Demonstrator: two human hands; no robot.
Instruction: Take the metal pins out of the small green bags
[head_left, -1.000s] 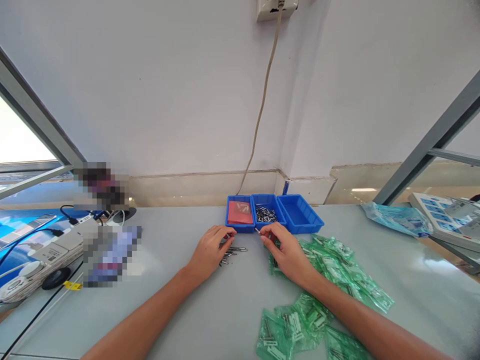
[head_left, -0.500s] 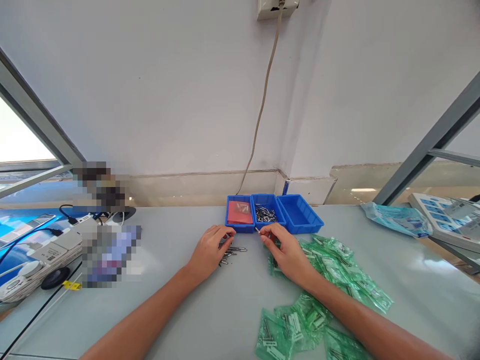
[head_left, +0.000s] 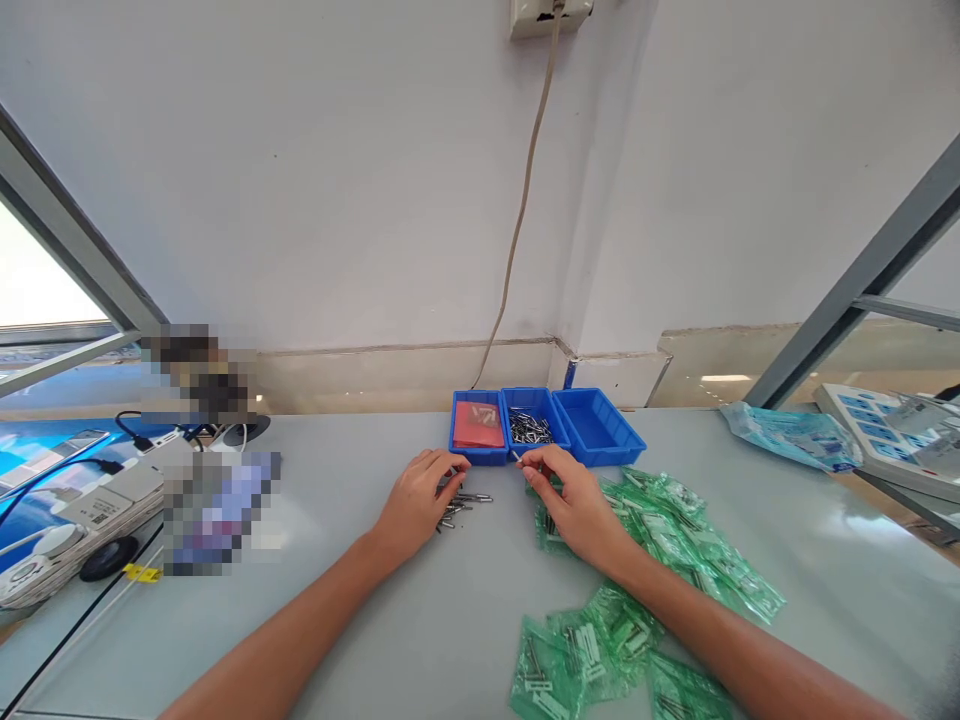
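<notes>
My left hand is over the table with its thumb and fingertips brought together in a pinch. Whatever lies between those fingertips, if anything, is too small to make out. Beside and partly under it is a loose heap of slim metal pins. My right hand pinches a short, thin metal pin, whose pale tip points toward the blue bins. Just beyond it stands the middle blue bin, holding many small metal parts. Green plastic bags with metal pieces inside lie beside and partly beneath my right forearm.
A left blue bin holds red sheets or bags; a right blue bin stands alongside. More green bags lie near the front. Power strips with cables sit at left. A light-blue plastic packet lies at right.
The view has shifted very slightly. Both hands keep practically the same pose and place, and the pin stays in my right fingertips.
</notes>
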